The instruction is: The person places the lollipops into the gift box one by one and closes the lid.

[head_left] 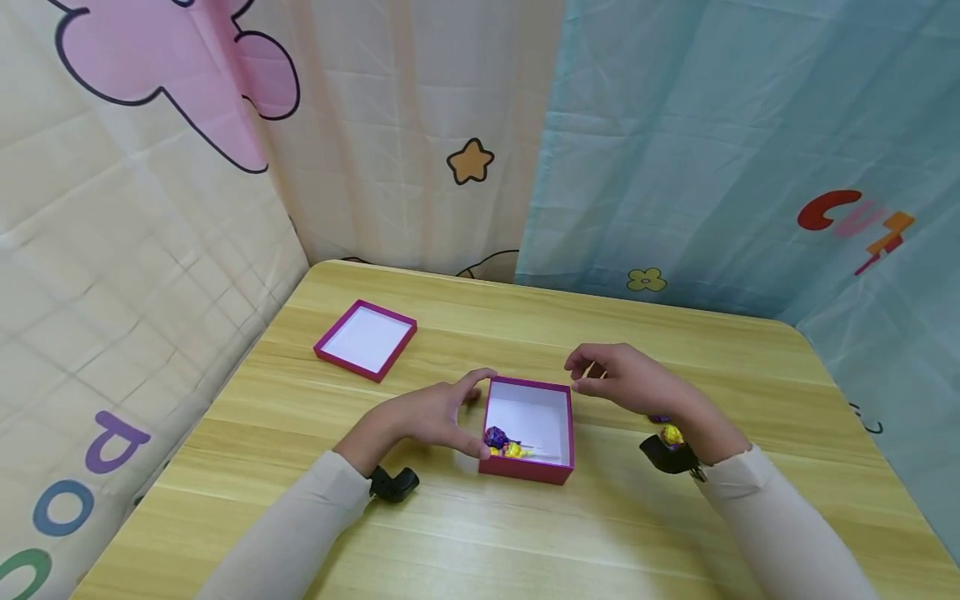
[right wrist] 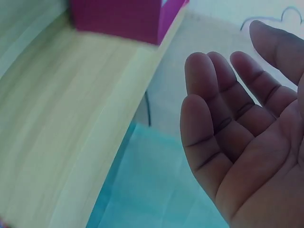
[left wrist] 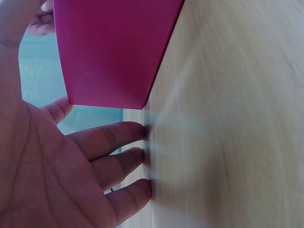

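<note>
A magenta box [head_left: 528, 471] with a white inside stands without its lid on the table. In its near left corner lie a purple-wrapped lollipop [head_left: 495, 437] and yellow-wrapped lollipops [head_left: 514, 450], their white sticks pointing right. My left hand [head_left: 431, 414] holds the box's left side, thumb at the near corner and index finger at the far one. Its other fingers [left wrist: 118, 166] rest on the table in the left wrist view. Just off the box's far right corner, my right hand [head_left: 626, 377] hovers with loosely bent fingers and a bare palm [right wrist: 266, 166].
The magenta lid [head_left: 367, 337] lies upturned at the back left of the wooden table [head_left: 450, 550]. Beside my right wrist lie a yellow lollipop [head_left: 672, 435] and a purple one [head_left: 659, 418], partly hidden by the arm. Printed curtains [head_left: 420, 100] hang behind the table and on its left.
</note>
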{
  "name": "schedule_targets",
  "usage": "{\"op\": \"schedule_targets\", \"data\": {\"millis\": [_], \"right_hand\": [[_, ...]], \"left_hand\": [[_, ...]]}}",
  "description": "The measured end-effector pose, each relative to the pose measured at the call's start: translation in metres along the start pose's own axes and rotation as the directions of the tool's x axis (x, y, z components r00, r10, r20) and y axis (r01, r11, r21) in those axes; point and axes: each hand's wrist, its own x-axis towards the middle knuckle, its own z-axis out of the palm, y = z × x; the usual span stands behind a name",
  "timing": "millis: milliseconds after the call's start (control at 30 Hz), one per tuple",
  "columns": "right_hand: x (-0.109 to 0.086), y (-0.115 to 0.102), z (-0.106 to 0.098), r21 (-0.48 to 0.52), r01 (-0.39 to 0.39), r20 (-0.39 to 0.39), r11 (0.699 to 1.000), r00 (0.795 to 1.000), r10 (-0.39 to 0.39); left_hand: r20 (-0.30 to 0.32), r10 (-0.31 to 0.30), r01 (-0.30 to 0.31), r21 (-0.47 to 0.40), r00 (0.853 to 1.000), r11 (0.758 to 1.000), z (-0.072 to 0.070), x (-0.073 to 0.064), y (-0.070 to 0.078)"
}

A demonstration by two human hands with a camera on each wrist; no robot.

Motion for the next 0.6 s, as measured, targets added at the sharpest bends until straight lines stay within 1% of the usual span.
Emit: {"op": "schedule_targets", "data": {"millis": [67, 200, 300, 600], "right_hand": [[-0.007, 0.008, -0.004, -0.007, -0.02, -0.007, 1.0, 1.0, 0.02], [-0.017, 0.022, -0.009, -0.004, -0.064, 0.011, 0.998, 0.998, 0.064], [-0.022, 0.031, -0.012, -0.022, -0.087, 0.019, 0.996, 0.996, 0.087], [-0.03, 0.053, -0.019, -0.149, -0.095, 0.028, 0.984, 0.995, 0.1]], "left_hand": [[0.002, 0.0, 0.0, 0.002, 1.0, 1.0, 0.0, 0.0, 0.0], [0.005, 0.005, -0.005, 0.005, 1.0, 1.0, -0.001, 0.0, 0.0], [0.008, 0.011, -0.011, 0.013, 1.0, 1.0, -0.001, 0.001, 0.0], [0.005, 0.005, -0.005, 0.012, 1.0, 1.0, -0.001, -0.001, 0.0]]}}
